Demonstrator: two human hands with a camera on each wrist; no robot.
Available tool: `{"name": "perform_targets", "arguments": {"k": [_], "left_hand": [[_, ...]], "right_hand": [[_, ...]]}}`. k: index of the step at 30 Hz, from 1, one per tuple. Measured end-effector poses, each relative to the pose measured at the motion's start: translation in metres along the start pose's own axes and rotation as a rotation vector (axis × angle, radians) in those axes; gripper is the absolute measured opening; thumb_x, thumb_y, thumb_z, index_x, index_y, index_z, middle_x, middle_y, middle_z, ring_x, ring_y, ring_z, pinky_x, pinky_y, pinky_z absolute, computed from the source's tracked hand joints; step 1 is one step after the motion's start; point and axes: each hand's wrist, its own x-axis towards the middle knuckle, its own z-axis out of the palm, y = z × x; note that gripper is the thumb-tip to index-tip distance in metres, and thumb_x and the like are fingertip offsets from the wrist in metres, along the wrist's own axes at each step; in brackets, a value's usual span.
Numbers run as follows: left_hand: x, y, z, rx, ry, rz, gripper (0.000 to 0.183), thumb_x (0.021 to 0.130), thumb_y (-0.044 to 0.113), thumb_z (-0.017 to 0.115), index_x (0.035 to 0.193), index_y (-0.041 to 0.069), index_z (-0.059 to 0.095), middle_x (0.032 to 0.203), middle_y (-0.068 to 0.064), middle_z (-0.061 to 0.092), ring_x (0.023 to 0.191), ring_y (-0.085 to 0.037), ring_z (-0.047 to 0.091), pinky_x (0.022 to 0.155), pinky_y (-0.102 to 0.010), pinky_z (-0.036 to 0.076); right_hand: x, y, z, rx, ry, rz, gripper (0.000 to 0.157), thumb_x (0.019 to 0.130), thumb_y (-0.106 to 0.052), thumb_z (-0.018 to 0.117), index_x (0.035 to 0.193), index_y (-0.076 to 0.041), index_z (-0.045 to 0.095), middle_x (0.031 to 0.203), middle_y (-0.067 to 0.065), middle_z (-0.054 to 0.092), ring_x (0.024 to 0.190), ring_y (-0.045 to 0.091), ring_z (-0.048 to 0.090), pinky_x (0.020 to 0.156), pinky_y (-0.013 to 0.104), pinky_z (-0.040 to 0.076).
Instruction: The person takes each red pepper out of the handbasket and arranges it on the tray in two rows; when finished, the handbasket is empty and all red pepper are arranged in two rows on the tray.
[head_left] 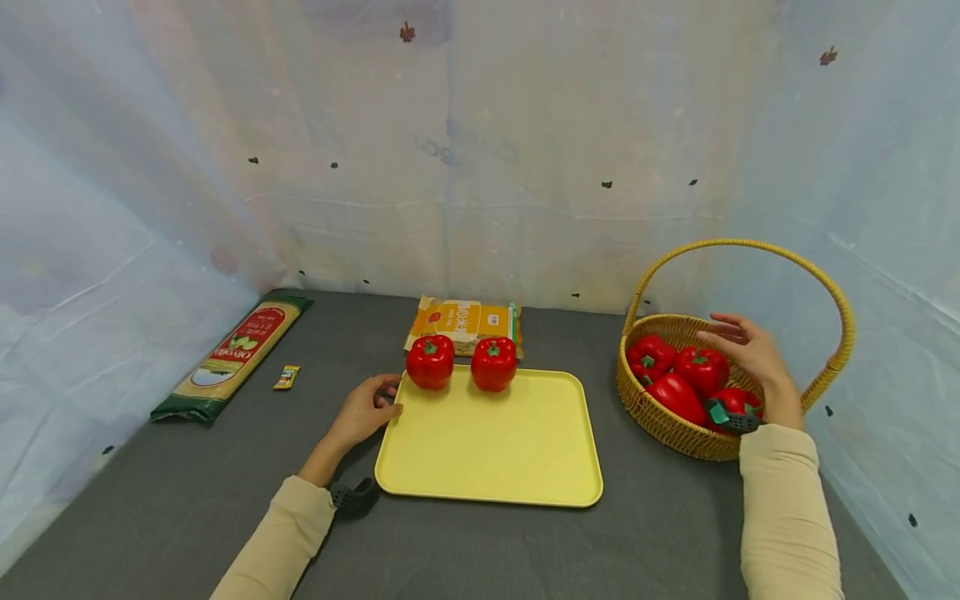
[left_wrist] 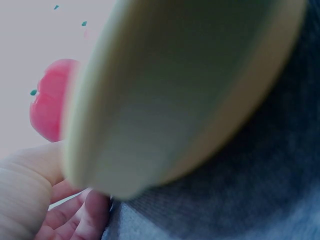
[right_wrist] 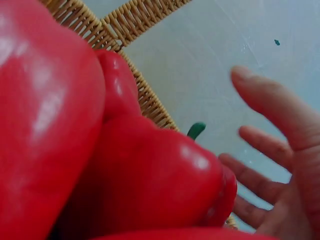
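Two red bell peppers, a left one (head_left: 430, 362) and a right one (head_left: 493, 364), stand along the far edge of a yellow tray (head_left: 495, 450). My left hand (head_left: 365, 412) holds the tray's left rim, thumb above and fingers curled below, as the left wrist view also shows. A wicker basket (head_left: 652, 425) on the right contains several more red bell peppers (head_left: 701, 371). Over the basket's far right side is my right hand (head_left: 750, 350), fingers spread. In the right wrist view its fingertips come close beside a pepper (right_wrist: 165, 175) with a green stem.
An orange food packet (head_left: 465, 321) lies behind the tray. To the left are a long green-ended pasta-like package (head_left: 236, 354) and a small yellow sachet (head_left: 287, 377). The basket's tall arched handle (head_left: 738, 242) rises above its rim. Pale sheeting (head_left: 525, 233) hangs behind the dark table.
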Motion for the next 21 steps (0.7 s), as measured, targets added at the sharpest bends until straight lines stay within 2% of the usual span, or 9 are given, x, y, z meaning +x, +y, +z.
{"name": "perform_targets", "arguments": {"k": [2, 6, 9, 13, 17, 21], "left_hand": [[0.0, 0.001, 0.0, 0.003, 0.001, 0.0, 0.048, 0.082, 0.006, 0.067, 0.127, -0.001, 0.052, 0.101, -0.014, 0.055, 0.068, -0.017, 0.051, 0.056, -0.025, 0.042], [0.0, 0.002, -0.001, 0.002, 0.002, 0.001, 0.048, 0.082, 0.006, 0.067, 0.127, -0.001, 0.052, 0.101, -0.014, 0.055, 0.069, -0.017, 0.051, 0.056, -0.025, 0.043], [0.0, 0.002, -0.001, 0.002, 0.001, 0.001, 0.047, 0.082, 0.006, 0.067, 0.126, -0.001, 0.052, 0.101, -0.014, 0.055, 0.069, -0.017, 0.051, 0.056, -0.026, 0.043], [-0.001, 0.002, 0.0, 0.001, -0.002, -0.002, 0.047, 0.082, 0.006, 0.067, 0.126, -0.001, 0.052, 0.101, -0.014, 0.055, 0.069, -0.017, 0.051, 0.057, -0.026, 0.043], [-0.001, 0.002, 0.0, -0.001, -0.001, -0.002, 0.047, 0.082, 0.006, 0.067, 0.126, -0.001, 0.052, 0.1, -0.014, 0.055, 0.069, -0.017, 0.051, 0.057, -0.026, 0.043], [-0.001, 0.002, -0.001, -0.006, -0.003, -0.005, 0.047, 0.082, 0.006, 0.067, 0.127, -0.001, 0.052, 0.101, -0.013, 0.055, 0.069, -0.018, 0.051, 0.057, -0.026, 0.043]], "right_hand": [[0.0, 0.002, 0.0, -0.012, -0.082, 0.023, 0.074, 0.089, -0.044, 0.058, 0.146, -0.008, 0.027, 0.142, 0.027, 0.034, 0.127, 0.042, 0.033, 0.097, 0.057, 0.032], [-0.002, 0.006, 0.001, -0.042, -0.233, 0.05, 0.081, 0.091, -0.043, 0.056, 0.148, -0.002, 0.015, 0.144, 0.033, 0.023, 0.126, 0.049, 0.028, 0.096, 0.06, 0.033], [-0.002, 0.009, 0.002, -0.075, -0.304, 0.069, 0.08, 0.092, -0.041, 0.055, 0.148, -0.002, 0.014, 0.144, 0.034, 0.019, 0.125, 0.05, 0.028, 0.094, 0.059, 0.036], [-0.001, 0.012, 0.003, -0.132, -0.355, 0.074, 0.078, 0.091, -0.041, 0.056, 0.147, -0.003, 0.019, 0.145, 0.034, 0.013, 0.126, 0.052, 0.022, 0.095, 0.063, 0.031], [0.003, 0.017, 0.003, -0.166, -0.389, 0.07, 0.076, 0.09, -0.042, 0.056, 0.146, -0.003, 0.022, 0.144, 0.033, 0.016, 0.124, 0.051, 0.023, 0.092, 0.064, 0.032], [0.003, 0.02, 0.004, -0.137, -0.424, 0.072, 0.075, 0.09, -0.039, 0.057, 0.146, -0.005, 0.021, 0.137, 0.029, 0.029, 0.118, 0.044, 0.035, 0.086, 0.052, 0.042]]}}
